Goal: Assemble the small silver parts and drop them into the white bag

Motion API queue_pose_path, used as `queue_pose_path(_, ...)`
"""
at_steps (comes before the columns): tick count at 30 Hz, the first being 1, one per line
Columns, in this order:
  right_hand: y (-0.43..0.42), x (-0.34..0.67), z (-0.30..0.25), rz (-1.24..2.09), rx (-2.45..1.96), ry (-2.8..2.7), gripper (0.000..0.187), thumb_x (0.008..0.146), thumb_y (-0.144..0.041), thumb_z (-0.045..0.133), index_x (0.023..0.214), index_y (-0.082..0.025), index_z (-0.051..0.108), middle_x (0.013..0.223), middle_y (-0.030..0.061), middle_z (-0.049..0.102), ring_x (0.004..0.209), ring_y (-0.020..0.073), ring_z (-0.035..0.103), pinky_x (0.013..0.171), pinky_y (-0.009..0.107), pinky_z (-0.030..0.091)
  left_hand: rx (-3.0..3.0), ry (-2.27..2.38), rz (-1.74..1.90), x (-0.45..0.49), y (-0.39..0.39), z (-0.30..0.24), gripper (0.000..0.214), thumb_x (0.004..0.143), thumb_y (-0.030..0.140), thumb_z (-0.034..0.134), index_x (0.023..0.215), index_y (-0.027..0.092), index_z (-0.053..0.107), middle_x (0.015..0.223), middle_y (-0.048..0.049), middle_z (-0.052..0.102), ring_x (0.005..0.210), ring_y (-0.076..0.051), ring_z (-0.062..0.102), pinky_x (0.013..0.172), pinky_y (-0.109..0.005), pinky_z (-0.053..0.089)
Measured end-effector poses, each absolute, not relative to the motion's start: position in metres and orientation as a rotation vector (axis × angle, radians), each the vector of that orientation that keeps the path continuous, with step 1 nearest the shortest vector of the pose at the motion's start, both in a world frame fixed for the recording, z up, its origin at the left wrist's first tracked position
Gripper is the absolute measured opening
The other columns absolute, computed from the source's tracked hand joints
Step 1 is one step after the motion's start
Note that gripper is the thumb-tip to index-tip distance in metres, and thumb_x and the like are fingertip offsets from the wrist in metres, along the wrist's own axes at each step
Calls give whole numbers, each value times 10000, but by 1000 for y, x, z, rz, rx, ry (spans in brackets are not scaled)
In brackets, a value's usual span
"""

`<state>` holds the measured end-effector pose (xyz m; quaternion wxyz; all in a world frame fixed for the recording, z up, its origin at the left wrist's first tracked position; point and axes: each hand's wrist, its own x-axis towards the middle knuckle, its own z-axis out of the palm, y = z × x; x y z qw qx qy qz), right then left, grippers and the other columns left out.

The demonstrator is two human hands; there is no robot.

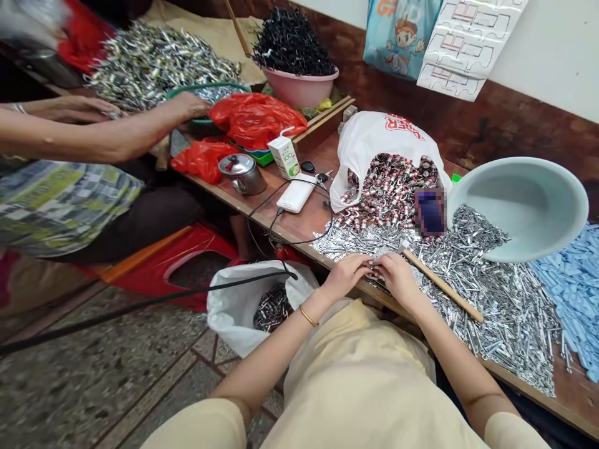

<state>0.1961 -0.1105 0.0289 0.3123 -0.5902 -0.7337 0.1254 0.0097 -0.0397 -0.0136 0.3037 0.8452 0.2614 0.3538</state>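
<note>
At the table's front edge my left hand (347, 274) and my right hand (396, 278) meet fingertip to fingertip. Both are closed in a pinch around a small metal part (372, 264), mostly covered by the fingers. Loose silvery metal pieces (355, 242) spread just beyond my hands. A hammer (442, 284) with a wooden handle lies on the metal pieces, its head close to my right hand. Behind, a white plastic bag (374, 137) lies open, with red-and-silver hooked parts (388, 190) spilling from it.
A pale basin (538, 187) tips over long metal pins (515, 312); blue strips (571, 280) lie far right. A white sack (229, 305) stands below left. Cables loop past a power bank (296, 193), metal mug (243, 174) and drink carton (283, 156). Another person's arms (126, 134) work at left.
</note>
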Motion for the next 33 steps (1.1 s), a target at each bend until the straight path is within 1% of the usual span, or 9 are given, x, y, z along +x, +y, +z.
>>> queue_pose_path(6, -123, 186, 24, 336, -1599, -1867, 251, 942, -149, 476, 905, -213, 716, 846, 71, 697, 831, 224, 616, 758, 342, 489, 2244, 690, 886, 11, -44, -9, 168, 976, 257, 569, 1063, 184, 692, 985, -63, 742, 952, -196, 684, 894, -362, 554)
queue_pose_path(14, -133, 177, 20, 353, -1594, -1598, 222, 949, -185, 479, 876, -233, 683, 866, 54, 701, 852, 216, 635, 796, 358, 508, 2270, 592, 912, 11, -44, -5, 214, 998, 255, 529, 1046, 182, 724, 931, -63, 751, 892, -186, 673, 854, -340, 538)
queue_pose_path(17, -139, 183, 20, 303, -1614, -1662, 146, 955, -265, 534, 967, -221, 673, 1058, 99, 686, 1019, 248, 611, 898, 409, 500, 2216, 630, 954, 12, -46, -2, 211, 982, 258, 558, 987, 194, 759, 880, -59, 753, 840, -177, 669, 801, -320, 535)
queue_pose_path(19, -144, 188, 19, 263, -1639, -1662, 191, 939, -307, 582, 1091, -209, 643, 1203, 134, 640, 1132, 276, 577, 959, 447, 484, 2125, 707, 974, 13, -49, 1, 188, 958, 261, 598, 959, 199, 775, 840, -55, 749, 792, -169, 666, 752, -301, 530)
queue_pose_path(20, -146, 190, 19, 265, -1645, -1656, 227, 937, -310, 586, 1134, -204, 625, 1213, 140, 634, 1134, 278, 578, 959, 451, 485, 2080, 739, 978, 14, -51, 3, 175, 945, 260, 617, 953, 199, 780, 827, -55, 748, 774, -166, 667, 731, -294, 527)
queue_pose_path(22, -148, 193, 18, 307, -1621, -1650, 206, 956, -285, 550, 1132, -206, 622, 1103, 116, 671, 1033, 258, 616, 907, 426, 508, 2042, 762, 971, 17, -55, 8, 157, 925, 249, 639, 947, 195, 785, 821, -57, 750, 761, -166, 671, 714, -290, 525)
queue_pose_path(25, -148, 196, 24, 332, -1538, -1658, 171, 982, -249, 499, 1029, -222, 661, 972, 81, 696, 934, 230, 641, 856, 389, 527, 2128, 742, 951, 21, -61, 16, 156, 918, 223, 632, 934, 196, 785, 842, -62, 758, 786, -177, 677, 747, -310, 532)
queue_pose_path(29, -148, 201, 40, 321, -1449, -1734, 200, 984, -258, 522, 1081, -240, 697, 1033, 88, 697, 993, 230, 650, 894, 394, 538, 2263, 697, 881, 18, -63, 31, 183, 933, 215, 593, 922, 206, 775, 857, -60, 758, 810, -185, 675, 788, -332, 541)
queue_pose_path(33, -150, 205, 54, 418, -1350, -1766, 192, 966, -263, 574, 1082, -245, 725, 1025, 77, 683, 955, 207, 655, 843, 360, 548, 2329, 507, 809, 5, -57, 49, 232, 972, 231, 534, 974, 204, 764, 882, -66, 756, 833, -178, 678, 821, -329, 535)
